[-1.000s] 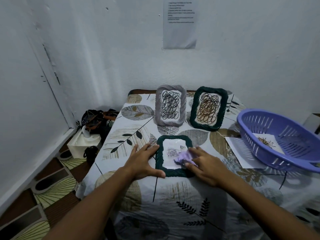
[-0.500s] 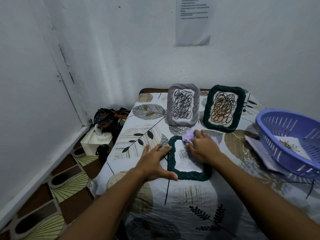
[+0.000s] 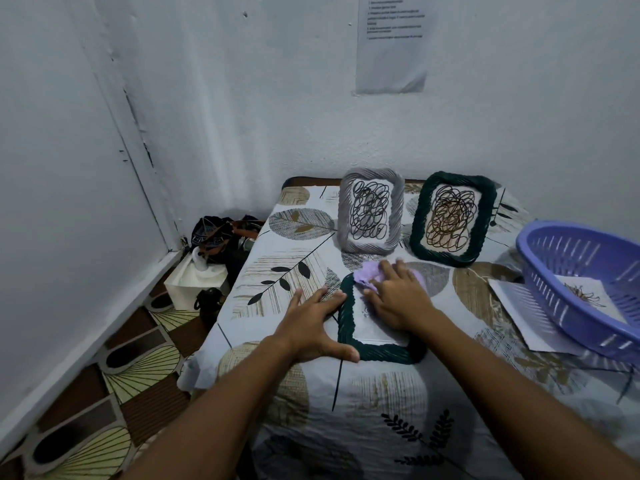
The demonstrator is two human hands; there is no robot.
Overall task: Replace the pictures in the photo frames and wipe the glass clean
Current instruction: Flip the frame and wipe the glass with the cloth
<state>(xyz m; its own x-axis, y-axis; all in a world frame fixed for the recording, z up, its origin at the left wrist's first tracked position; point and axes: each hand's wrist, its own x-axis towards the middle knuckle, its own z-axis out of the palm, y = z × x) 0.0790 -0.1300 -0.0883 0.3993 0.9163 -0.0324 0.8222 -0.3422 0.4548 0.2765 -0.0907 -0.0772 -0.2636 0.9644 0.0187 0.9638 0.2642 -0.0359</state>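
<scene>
A dark green woven photo frame [image 3: 347,323] lies flat on the leaf-print tablecloth in front of me. My left hand [image 3: 313,325] presses flat against its left edge, fingers spread, thumb on the lower rim. My right hand [image 3: 398,299] presses a lilac cloth [image 3: 367,275] onto the upper part of the frame's glass. The picture under the glass is mostly hidden by that hand. Behind, a grey frame [image 3: 371,211] and a second green frame [image 3: 452,218] stand upright, each showing a scribble drawing.
A purple plastic basket [image 3: 568,271] at the right holds a loose picture [image 3: 585,294] and rests on a white sheet [image 3: 519,313]. On the floor at the left are a white tissue box [image 3: 195,278] and dark bags [image 3: 221,233]. The wall stands close behind the table.
My right hand has slid the lilac cloth from the lower right of the glass up to its top edge. My left hand stays on the frame's left side. The camera has shifted left.
</scene>
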